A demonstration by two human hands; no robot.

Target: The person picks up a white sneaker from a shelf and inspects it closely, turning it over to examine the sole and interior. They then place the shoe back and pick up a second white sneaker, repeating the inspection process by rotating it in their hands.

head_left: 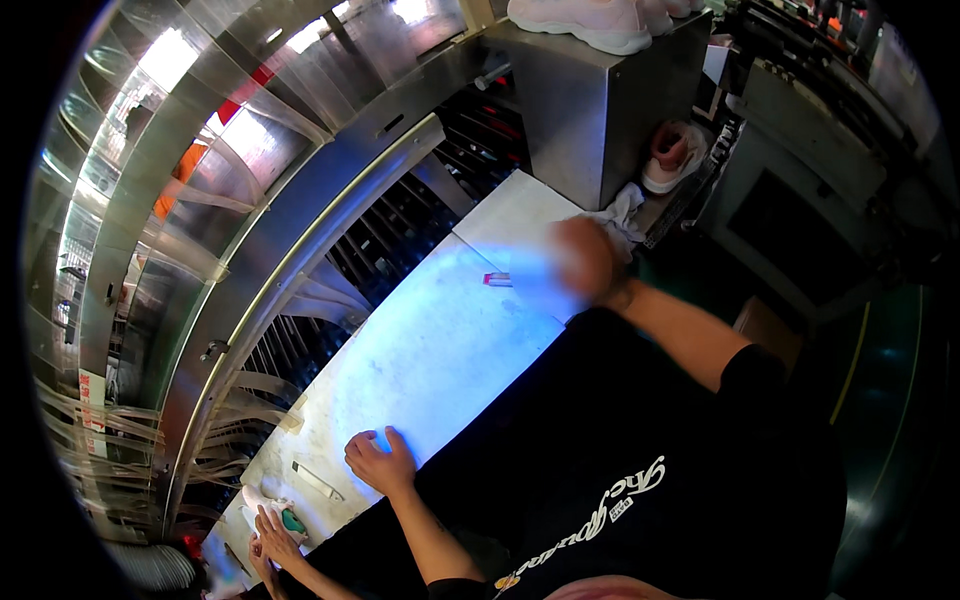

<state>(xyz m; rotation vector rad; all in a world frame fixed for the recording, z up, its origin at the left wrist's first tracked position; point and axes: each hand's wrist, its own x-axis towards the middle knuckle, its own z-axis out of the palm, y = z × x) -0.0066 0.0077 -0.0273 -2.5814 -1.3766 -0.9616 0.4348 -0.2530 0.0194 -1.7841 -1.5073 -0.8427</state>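
My left hand [382, 462] rests at the near edge of a long white work table [420, 350], its fingers apart and nothing seen in them. Toward the table's far right end, my right hand [588, 260] is smeared by motion, so its fingers cannot be made out. A bluish blur beside it hides whether it holds anything. A small pink-and-white object [497, 280] lies on the table just left of that blur. Blue light falls over the middle of the tabletop.
At lower left, another person's hands [275, 540] are on a white-and-green shoe [292, 520]. A slim pale tool [318, 481] lies nearby. Beyond the table runs a conveyor machine [300, 250] with clear strips. Pale shoes [600, 25] top a metal cabinet [560, 100]; another shoe [672, 160] sits beside it.
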